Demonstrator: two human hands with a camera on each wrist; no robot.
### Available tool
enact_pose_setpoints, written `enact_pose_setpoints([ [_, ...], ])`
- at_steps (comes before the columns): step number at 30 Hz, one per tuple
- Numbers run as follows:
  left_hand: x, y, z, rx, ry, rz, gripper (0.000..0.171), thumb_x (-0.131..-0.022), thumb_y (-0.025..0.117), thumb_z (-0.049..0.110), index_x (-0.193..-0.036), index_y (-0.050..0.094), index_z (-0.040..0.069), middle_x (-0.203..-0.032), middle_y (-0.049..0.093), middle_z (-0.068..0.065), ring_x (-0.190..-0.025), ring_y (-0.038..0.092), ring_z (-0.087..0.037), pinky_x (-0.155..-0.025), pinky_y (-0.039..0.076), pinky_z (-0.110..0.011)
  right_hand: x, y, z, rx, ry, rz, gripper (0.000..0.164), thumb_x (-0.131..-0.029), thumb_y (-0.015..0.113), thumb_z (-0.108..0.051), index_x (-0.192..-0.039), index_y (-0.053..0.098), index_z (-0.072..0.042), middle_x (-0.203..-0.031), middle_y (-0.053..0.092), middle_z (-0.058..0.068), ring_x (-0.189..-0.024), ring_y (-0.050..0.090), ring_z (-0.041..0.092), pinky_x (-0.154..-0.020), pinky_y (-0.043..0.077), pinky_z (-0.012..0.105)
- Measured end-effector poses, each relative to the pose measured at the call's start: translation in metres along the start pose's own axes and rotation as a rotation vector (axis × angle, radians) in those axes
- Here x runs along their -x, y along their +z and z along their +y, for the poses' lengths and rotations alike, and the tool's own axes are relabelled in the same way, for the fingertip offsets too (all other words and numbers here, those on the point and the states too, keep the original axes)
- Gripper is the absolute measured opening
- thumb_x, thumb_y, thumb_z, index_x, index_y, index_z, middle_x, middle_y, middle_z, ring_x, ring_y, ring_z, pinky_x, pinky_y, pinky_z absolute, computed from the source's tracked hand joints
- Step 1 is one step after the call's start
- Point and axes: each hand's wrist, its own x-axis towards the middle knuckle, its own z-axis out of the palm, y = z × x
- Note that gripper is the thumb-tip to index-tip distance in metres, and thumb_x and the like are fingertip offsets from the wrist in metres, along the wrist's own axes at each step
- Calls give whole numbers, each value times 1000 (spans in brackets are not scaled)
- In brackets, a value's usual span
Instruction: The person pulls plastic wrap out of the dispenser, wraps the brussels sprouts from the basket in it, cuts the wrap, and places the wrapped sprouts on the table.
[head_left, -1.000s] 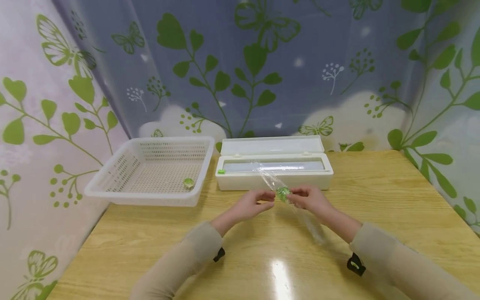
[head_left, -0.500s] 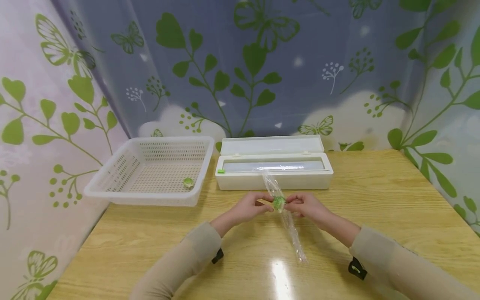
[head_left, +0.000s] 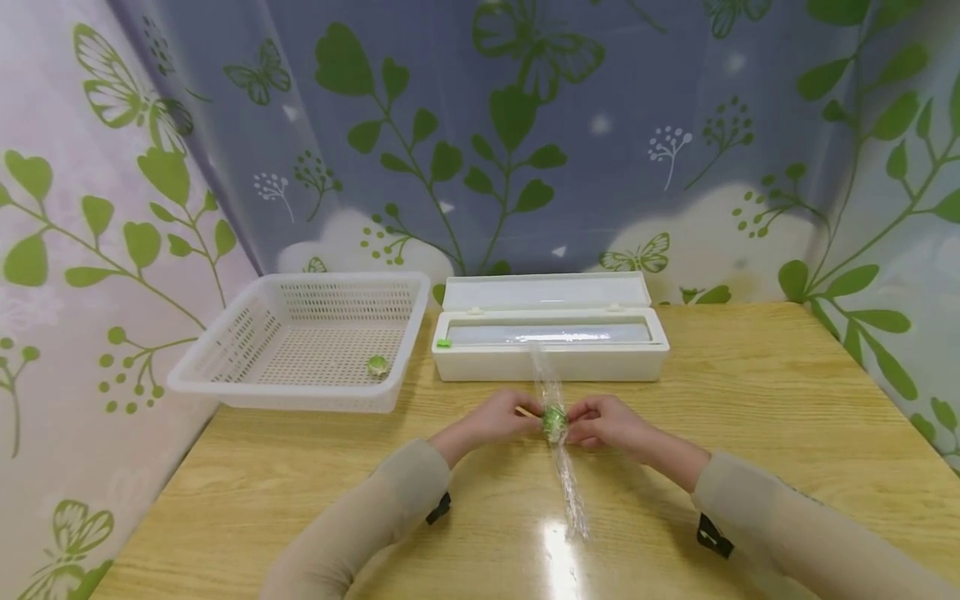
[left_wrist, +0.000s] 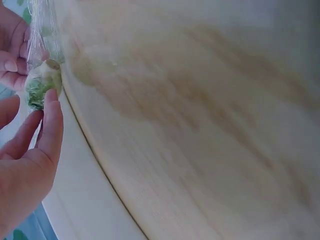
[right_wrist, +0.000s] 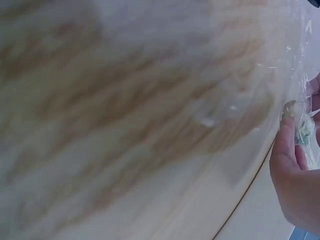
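Note:
Between both hands is a Brussels sprout (head_left: pixel 555 423), green with a pale stem end, wrapped in clear plastic wrap (head_left: pixel 572 492). Bunched into a strip, the wrap runs from the sprout back to the dispenser box and forward over the table. My left hand (head_left: pixel 504 417) holds the sprout's left side with its fingertips; they also show against it in the left wrist view. On the other side, my right hand (head_left: pixel 611 425) pinches the sprout and wrap with thumb and fingers. The right wrist view shows the right hand (right_wrist: pixel 297 175) at its edge, with the sprout partly hidden.
Behind the hands stands a white plastic wrap dispenser (head_left: pixel 551 364), its lid raised, with a green slider (head_left: pixel 444 343) at the left. To the left, a white perforated basket (head_left: pixel 281 390) contains another Brussels sprout (head_left: pixel 377 365). A patterned curtain (head_left: pixel 600 167) surrounds the wooden table (head_left: pixel 300 467).
Both hands have drawn the sprout slightly left and nearer to me. The left fingertips have come onto it, and the wrap strip has swung from slanting right to nearly straight.

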Motion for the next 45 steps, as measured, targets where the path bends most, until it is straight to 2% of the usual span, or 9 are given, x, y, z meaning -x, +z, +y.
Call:
enact_pose_setpoints([
  [4, -6, 5, -1, -46, -43, 6, 19, -82, 63, 14, -97, 63, 3, -91, 61, -4, -76, 57, -15, -62, 48, -24, -2, -5, 3, 84, -17, -26, 30, -80, 57, 0, -106, 50, 14, -88, 59, 11, -76, 59, 18, -65, 50, 30],
  [6, -9, 6, 0, -60, -60, 12, 20, -81, 64, 16, -97, 63, 4, -88, 61, -2, -75, 56, -13, -62, 48, -24, -3, -8, 5, 201, -90, -25, 27, -81, 57, -1, -104, 53, 12, -90, 60, 12, -78, 59, 21, -66, 49, 30],
  [12, -13, 6, 3, -15, -77, 1, 24, -81, 64, 11, -102, 61, 1, -90, 61, -4, -77, 56, -14, -63, 48, -24, -5, -16, 7, 607, -475, -17, 20, -78, 61, 1, -98, 62, 3, -95, 62, 12, -85, 58, 25, -69, 49, 33],
  [17, -15, 4, 1, 129, -114, -46, 30, -80, 58, -5, -110, 54, -7, -94, 59, -12, -80, 59, -21, -67, 50, -27, -7, -18, 9, 936, -788, -32, 27, -73, 69, -2, -99, 63, -2, -99, 61, 9, -91, 57, 23, -76, 47, 36],
  [22, -18, 3, 2, 239, -165, -75, 36, -79, 55, -14, -115, 50, -10, -95, 59, -17, -82, 60, -25, -70, 51, -29, -11, -18, 13, 1074, -950, -26, 36, -68, 73, -4, -102, 62, 0, -102, 60, 11, -93, 56, 25, -77, 47, 36],
  [27, -17, 2, 2, 232, -191, -76, 41, -77, 59, -11, -118, 49, -8, -95, 59, -14, -79, 60, -21, -69, 51, -28, -16, -17, 17, 1082, -963, 2, 37, -68, 74, -9, -101, 62, 0, -101, 60, 12, -92, 57, 25, -76, 48, 35],
  [31, -17, 2, 1, 219, -165, -79, 46, -76, 59, -14, -120, 47, -9, -94, 58, -14, -79, 60, -21, -66, 51, -28, -21, -14, 18, 1065, -905, 40, 28, -70, 73, -12, -95, 63, -4, -98, 61, 7, -89, 58, 20, -75, 48, 32],
  [38, -20, 5, -2, 265, -123, -87, 57, -69, 60, -21, -121, 43, -9, -97, 56, -16, -87, 60, -26, -70, 50, -28, -22, -11, 13, 979, -803, 96, 14, -72, 72, -9, -83, 64, -9, -87, 62, 1, -79, 59, 15, -68, 49, 29],
  [45, -17, 7, 0, 87, -57, -42, 40, -73, 66, -6, -112, 53, -5, -94, 59, -13, -84, 59, -22, -68, 50, -25, -22, -9, 12, 803, -684, 92, 7, -75, 70, -10, -80, 65, -11, -82, 62, -3, -77, 58, 15, -68, 47, 30],
])
